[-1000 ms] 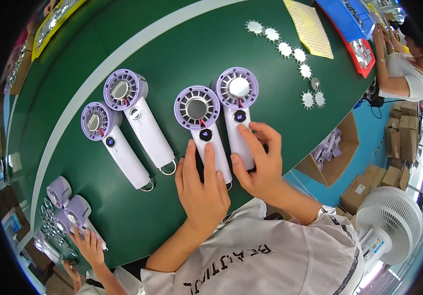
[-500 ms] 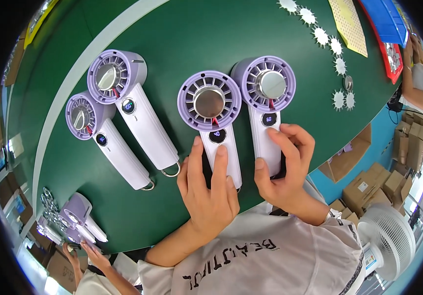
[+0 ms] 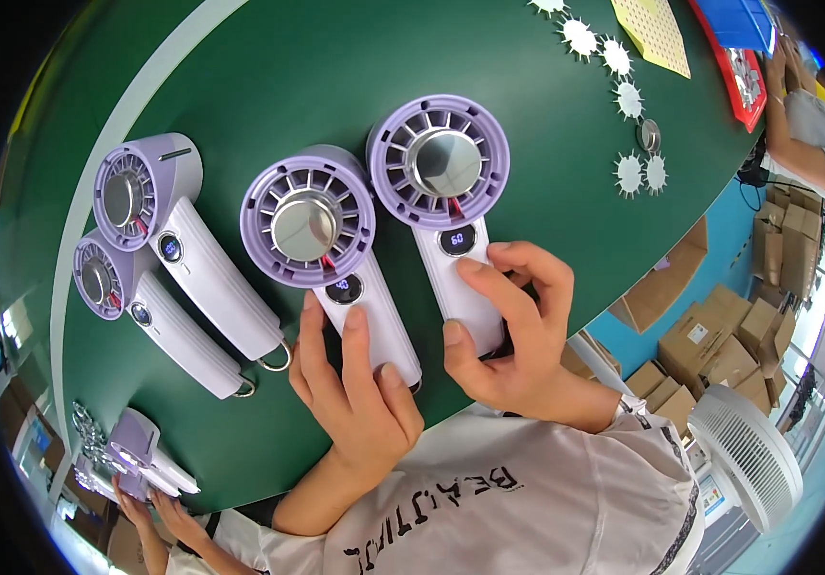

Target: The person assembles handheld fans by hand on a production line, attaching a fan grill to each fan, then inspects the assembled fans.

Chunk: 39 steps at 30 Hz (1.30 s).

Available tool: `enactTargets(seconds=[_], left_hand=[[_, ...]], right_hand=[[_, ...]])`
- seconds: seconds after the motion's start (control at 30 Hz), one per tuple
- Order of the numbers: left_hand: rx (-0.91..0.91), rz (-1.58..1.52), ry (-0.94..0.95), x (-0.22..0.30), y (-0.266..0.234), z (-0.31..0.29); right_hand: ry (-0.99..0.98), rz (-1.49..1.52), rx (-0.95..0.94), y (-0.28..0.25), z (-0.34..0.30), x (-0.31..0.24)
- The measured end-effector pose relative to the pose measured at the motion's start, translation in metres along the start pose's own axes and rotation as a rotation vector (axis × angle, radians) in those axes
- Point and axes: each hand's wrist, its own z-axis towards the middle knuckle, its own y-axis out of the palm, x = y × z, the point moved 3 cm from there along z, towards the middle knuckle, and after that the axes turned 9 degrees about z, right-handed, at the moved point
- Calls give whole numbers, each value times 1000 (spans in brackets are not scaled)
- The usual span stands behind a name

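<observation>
Two purple-and-white handheld fans lie side by side before me on the green table, round heads away from me. My left hand [image 3: 360, 393] is on the white handle of the left fan [image 3: 381, 321], index fingertip just below its small lit display, thumb and another finger at the sides. Likewise, my right hand [image 3: 522, 331] grips the handle of the right fan [image 3: 465, 297], thumb on the left edge and index fingertip under the display. Both heads have a silver disc in the middle. Parts of each lower handle are hidden by my fingers.
Two similar fans [image 3: 211, 278] with metal rings lie to the left. White spiked discs [image 3: 629, 100] and a round metal piece [image 3: 649, 136] line the far right, near a yellow perforated sheet [image 3: 657, 34] and a red tray [image 3: 746, 91]. A co-worker's hands [image 3: 158, 513] handle fans at lower left.
The whole view has shifted, so the fans and my hands appear farther left. The left fan looks more tilted, showing more of its head's side. Each hand stays on its fan.
</observation>
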Motion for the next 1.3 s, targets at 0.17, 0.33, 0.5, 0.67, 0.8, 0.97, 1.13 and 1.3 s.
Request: enactTargets(seconds=[0.17,0.33,0.5,0.67,0.8,0.97,1.13,1.3], left_hand=[[30,-43,-3,0,2,1],[50,-48,-22,0,0,2],[39,-20,-15,0,0,2],[51,-57,-6,-1,2,1],[24,-44,3,-3,-1,0],[7,-18,5,-2,-1,1],[-15,-80,-23,-2,-3,2],[-75,-10,-15,7,0,9]], right_hand=[[-1,2,4,0,0,1],[-16,18,-16,-2,3,1],[-6,31,-12,-1,1,2],[-10,-1,-23,-2,0,0],[-66,-33,-157,-6,2,-3],[-24,32,-114,-4,4,-4],[94,7,-54,-1,7,-4],[89,-42,-36,0,13,-5]])
